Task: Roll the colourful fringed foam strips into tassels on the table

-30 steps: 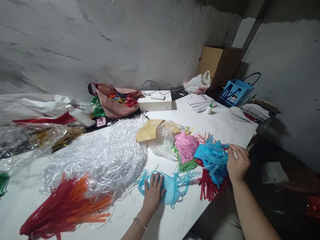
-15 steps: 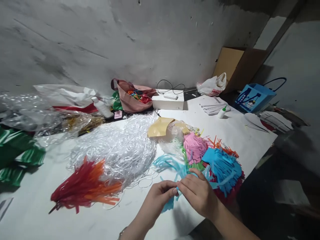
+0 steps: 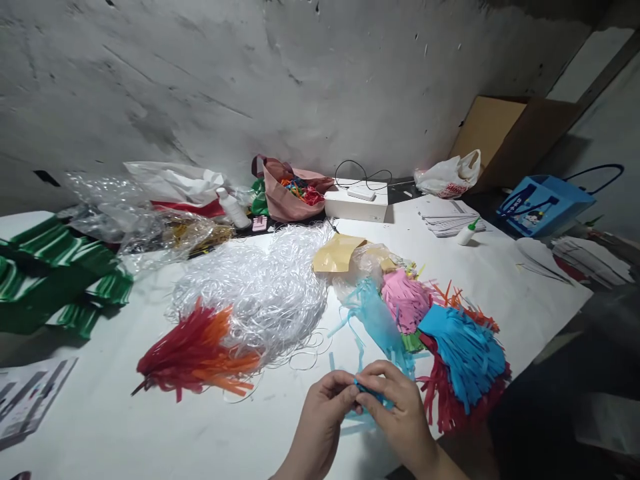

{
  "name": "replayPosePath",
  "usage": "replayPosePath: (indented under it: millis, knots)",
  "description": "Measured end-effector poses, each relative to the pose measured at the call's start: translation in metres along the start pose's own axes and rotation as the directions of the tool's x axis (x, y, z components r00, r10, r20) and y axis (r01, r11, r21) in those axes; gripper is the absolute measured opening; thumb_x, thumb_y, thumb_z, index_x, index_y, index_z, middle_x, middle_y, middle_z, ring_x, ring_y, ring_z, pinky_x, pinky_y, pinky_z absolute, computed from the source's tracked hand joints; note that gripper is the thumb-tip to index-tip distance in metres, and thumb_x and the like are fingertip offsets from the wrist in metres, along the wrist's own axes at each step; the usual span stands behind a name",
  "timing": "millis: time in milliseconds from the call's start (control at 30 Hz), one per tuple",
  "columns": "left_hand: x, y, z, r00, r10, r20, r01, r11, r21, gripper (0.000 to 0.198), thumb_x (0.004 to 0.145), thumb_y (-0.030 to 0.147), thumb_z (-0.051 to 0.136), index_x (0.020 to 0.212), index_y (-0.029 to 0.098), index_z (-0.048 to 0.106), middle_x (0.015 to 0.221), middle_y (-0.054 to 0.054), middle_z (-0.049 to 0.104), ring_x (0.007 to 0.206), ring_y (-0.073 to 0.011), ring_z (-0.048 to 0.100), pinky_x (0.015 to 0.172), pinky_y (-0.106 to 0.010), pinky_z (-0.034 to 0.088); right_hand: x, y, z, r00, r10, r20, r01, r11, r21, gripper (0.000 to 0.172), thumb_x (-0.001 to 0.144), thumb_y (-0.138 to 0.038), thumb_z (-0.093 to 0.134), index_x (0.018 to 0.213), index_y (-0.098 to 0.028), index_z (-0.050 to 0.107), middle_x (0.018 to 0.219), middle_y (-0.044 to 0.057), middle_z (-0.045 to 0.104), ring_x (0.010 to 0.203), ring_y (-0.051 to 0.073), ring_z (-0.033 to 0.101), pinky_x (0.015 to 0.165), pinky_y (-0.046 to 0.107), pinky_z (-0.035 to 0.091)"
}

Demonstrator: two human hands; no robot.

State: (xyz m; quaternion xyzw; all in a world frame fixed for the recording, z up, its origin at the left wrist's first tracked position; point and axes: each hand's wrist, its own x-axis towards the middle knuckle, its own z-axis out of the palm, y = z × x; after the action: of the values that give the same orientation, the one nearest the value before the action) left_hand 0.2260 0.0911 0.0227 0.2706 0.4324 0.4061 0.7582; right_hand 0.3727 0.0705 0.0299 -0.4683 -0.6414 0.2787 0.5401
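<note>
Both hands met at the near edge of the white table (image 3: 125, 427), at 6 o'clock in the view. The left hand (image 3: 324, 417) and the right hand (image 3: 403, 415) were each closed in a pinch on the near end of the light blue fringed paper (image 3: 376, 319), fingertips almost touching. It seemed that this double pinch held the end gathered together, so the loose fringes could hang free. The rest of the paper ran away from the hands toward 12 o'clock and lay on the table.

At 2 o'clock from the hands was a pile of fringed papers (image 3: 465, 347), blue on top, pink behind and red beneath, close enough for the right hand to reach. At 10 o'clock lay a red and orange bundle (image 3: 195, 353), touching the heap of white shredded strips (image 3: 260, 293) behind it. A small glue bottle (image 3: 467, 232) stood upright far off at 1 o'clock.
</note>
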Motion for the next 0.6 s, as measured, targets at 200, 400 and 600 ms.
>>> replayPosePath:
  millis: [200,400,600]
  knots:
    - [0.015,0.001,-0.009,0.986,0.158,0.054,-0.167,0.903,0.396,0.026,0.073,0.046,0.075,0.079,0.02,0.071,0.068,-0.004,0.067,0.065,-0.0177,0.06,0.066,-0.03,0.05,-0.006,0.027,0.0,0.995,-0.091,-0.035,0.086,0.987,-0.137,0.023,0.092,-0.015,0.057,0.108,-0.027,0.067,0.078,0.002,0.067,0.071,0.017,0.063,0.065,0.028,0.054]
    - [0.047,0.006,-0.01,0.927,0.261,0.269,-0.374,0.614,0.695,0.029,0.087,0.044,0.059,0.071,0.022,0.066,0.068,-0.004,0.063,0.064,-0.0167,0.056,0.059,-0.026,0.044,-0.003,0.065,-0.009,0.988,0.089,0.127,-0.067,0.983,-0.171,0.03,0.1,-0.034,0.042,0.084,-0.023,0.065,0.068,0.0,0.063,0.062,0.015,0.062,0.056,0.023,0.048]
    - [0.163,0.021,-0.009,0.916,0.311,0.254,-0.382,0.476,0.793,0.03,0.093,0.039,0.045,0.087,0.019,0.067,0.08,-0.006,0.068,0.07,-0.0175,0.064,0.064,-0.028,0.053,-0.014,0.124,-0.009,0.973,0.218,0.068,-0.197,0.951,-0.238,0.033,0.095,-0.035,0.048,0.068,-0.024,0.063,0.059,-0.001,0.062,0.053,0.015,0.06,0.051,0.022,0.045]
